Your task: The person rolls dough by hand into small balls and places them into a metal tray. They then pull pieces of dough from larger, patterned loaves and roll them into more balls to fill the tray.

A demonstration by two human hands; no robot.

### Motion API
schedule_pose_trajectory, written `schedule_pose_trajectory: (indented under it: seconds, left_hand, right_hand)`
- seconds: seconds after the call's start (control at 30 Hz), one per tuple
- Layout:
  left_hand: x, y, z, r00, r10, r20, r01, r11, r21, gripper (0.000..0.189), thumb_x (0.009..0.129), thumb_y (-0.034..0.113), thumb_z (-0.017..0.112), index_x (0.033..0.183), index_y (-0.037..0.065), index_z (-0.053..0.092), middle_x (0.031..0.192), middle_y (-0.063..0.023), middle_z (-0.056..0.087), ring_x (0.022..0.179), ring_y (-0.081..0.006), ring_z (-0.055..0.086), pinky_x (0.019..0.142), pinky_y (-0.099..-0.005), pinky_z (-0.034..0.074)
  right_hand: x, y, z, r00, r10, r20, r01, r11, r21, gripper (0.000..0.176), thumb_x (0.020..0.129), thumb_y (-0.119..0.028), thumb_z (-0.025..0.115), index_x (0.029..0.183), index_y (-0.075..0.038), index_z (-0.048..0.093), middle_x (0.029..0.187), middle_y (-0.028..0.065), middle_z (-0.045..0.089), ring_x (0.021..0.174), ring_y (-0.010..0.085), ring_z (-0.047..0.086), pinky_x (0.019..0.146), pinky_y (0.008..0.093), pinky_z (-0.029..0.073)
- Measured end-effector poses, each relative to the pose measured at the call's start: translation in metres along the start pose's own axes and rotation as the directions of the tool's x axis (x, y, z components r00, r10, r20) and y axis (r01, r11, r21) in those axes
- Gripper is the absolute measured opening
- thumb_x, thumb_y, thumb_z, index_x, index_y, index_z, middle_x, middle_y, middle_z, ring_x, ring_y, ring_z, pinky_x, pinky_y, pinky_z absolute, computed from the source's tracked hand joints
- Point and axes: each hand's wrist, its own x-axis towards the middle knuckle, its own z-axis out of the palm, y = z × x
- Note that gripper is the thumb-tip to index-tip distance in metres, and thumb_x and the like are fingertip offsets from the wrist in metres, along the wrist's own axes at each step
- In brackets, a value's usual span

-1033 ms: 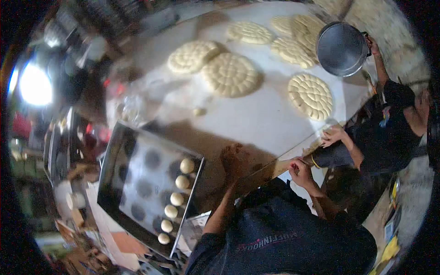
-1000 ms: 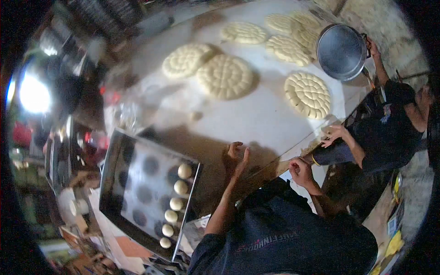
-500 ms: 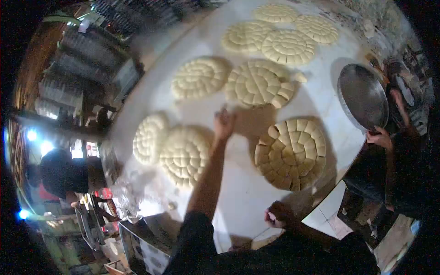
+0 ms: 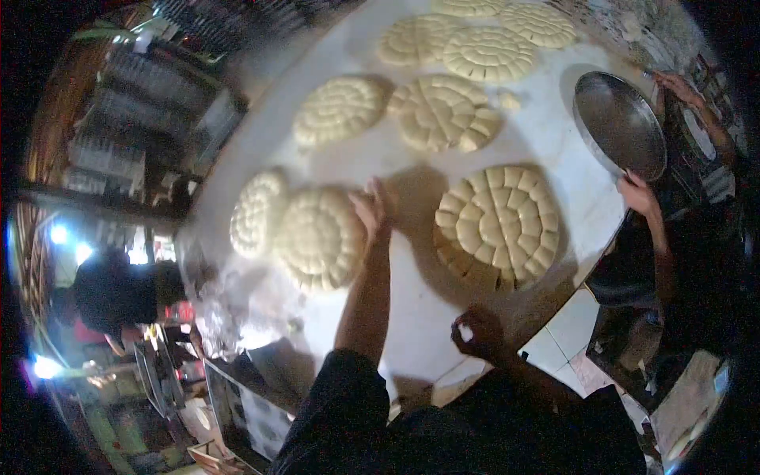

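My left hand reaches over the table with its fingers stretched out, right at the right edge of a pale dough round scored into rings of small pieces. A second scored round overlaps that one on its left. My right hand is curled closed near the table's front edge; a small white patch shows between its fingers, and I cannot tell what it holds. Just beyond that hand lies a larger dough round, cut into many blocks with a straight line across its middle.
More scored rounds lie farther back, one with a small loose dough piece beside it. At the right, another person's hand rests at the rim of a round metal pan. A metal box stands front left.
My left hand has moved left and nearer to the front left round, its fingers now more spread. My right hand stays curled. The other person's far hand has moved away along the pan. The view has shifted.
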Motion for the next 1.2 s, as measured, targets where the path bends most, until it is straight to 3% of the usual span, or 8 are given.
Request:
schedule_pose_trajectory:
  seconds: [0.07,0.2,0.3,0.63,0.77,0.8,0.83,1.2]
  left_hand:
    - [-0.082,0.045,-0.055,0.963,-0.082,0.258,0.179,0.908,-0.378,0.04,0.095,0.036,0.06,0.117,0.006,0.047,0.097,-0.0057,0.054,0.083,-0.0131,0.054,0.065,-0.0294,0.048]
    - [-0.219,0.026,-0.155,0.88,-0.098,0.464,0.445,0.508,-0.737,0.02,0.097,0.021,0.058,0.109,0.008,0.051,0.099,-0.0058,0.059,0.093,-0.0192,0.06,0.075,-0.0316,0.053]
    - [-0.29,0.021,-0.224,0.876,-0.173,0.451,0.462,0.571,-0.679,0.012,0.097,0.011,0.056,0.103,0.01,0.046,0.097,-0.0033,0.058,0.089,-0.0123,0.057,0.076,-0.0276,0.049]
    - [-0.336,-0.106,-0.371,0.99,-0.034,0.14,0.142,0.39,-0.91,0.012,0.1,0.024,0.051,0.101,0.012,0.052,0.089,0.0001,0.054,0.081,-0.0134,0.05,0.078,-0.0317,0.042]
    - [-0.373,-0.104,-0.364,0.999,-0.038,0.017,0.042,0.958,-0.283,0.014,0.098,0.024,0.054,0.101,0.01,0.054,0.087,-0.0024,0.055,0.081,-0.0168,0.051,0.075,-0.0328,0.043]
    - [-0.368,-0.099,-0.363,1.0,0.018,-0.003,-0.018,0.998,-0.067,0.014,0.097,0.023,0.055,0.101,0.009,0.055,0.086,-0.0031,0.055,0.081,-0.0176,0.052,0.074,-0.0331,0.043]
    - [-0.354,-0.094,-0.362,0.998,0.065,-0.011,-0.064,0.991,0.116,0.015,0.097,0.023,0.056,0.101,0.009,0.055,0.085,-0.0037,0.055,0.081,-0.0184,0.052,0.073,-0.0334,0.044]
    - [-0.297,-0.065,-0.231,0.83,0.555,-0.052,-0.235,0.433,0.87,0.019,0.093,0.021,0.058,0.099,0.004,0.059,0.09,-0.0126,0.059,0.085,-0.027,0.056,0.071,-0.0352,0.047]
  right_hand:
    - [-0.041,0.044,0.05,0.732,0.665,0.147,-0.678,0.691,0.252,0.013,0.086,-0.017,0.067,0.081,-0.005,0.063,0.078,0.0061,0.062,0.073,0.0201,0.06,0.068,0.036,0.049]
    - [-0.052,0.081,0.09,0.981,0.161,-0.112,-0.115,0.936,0.333,0.026,0.091,-0.024,0.057,0.076,-0.004,0.055,0.072,0.0106,0.055,0.069,0.0242,0.057,0.071,0.0339,0.045]
    - [-0.015,-0.051,0.061,0.867,0.276,0.414,-0.298,0.954,-0.011,0.027,0.093,-0.025,0.059,0.08,-0.004,0.05,0.077,0.0068,0.057,0.07,0.02,0.056,0.072,0.0334,0.046]
    - [-0.043,-0.072,0.118,0.854,0.511,-0.099,-0.375,0.735,0.565,0.035,0.086,-0.027,0.07,0.102,-0.01,0.044,0.096,0.0032,0.054,0.083,0.0134,0.052,0.069,0.0309,0.045]
    - [-0.044,-0.033,0.045,0.916,0.398,0.054,-0.382,0.821,0.424,0.034,0.083,-0.026,0.068,0.101,-0.007,0.047,0.09,0.0059,0.049,0.087,0.0201,0.05,0.077,0.0375,0.042]
    - [-0.043,-0.022,0.026,0.979,-0.042,0.201,0.036,0.999,0.036,0.029,0.081,-0.022,0.067,0.096,-0.007,0.048,0.09,0.0088,0.049,0.086,0.0251,0.049,0.076,0.0415,0.041]
    - [-0.032,-0.015,0.017,0.796,-0.371,0.478,0.527,0.814,-0.246,0.024,0.078,-0.018,0.066,0.09,-0.006,0.05,0.09,0.0117,0.049,0.085,0.0301,0.049,0.076,0.0455,0.04]
    - [-0.007,-0.05,0.104,0.788,-0.369,0.493,0.433,0.901,-0.017,0.016,0.077,-0.009,0.056,0.09,0.0,0.056,0.09,0.0188,0.056,0.091,0.0399,0.052,0.094,0.0566,0.038]
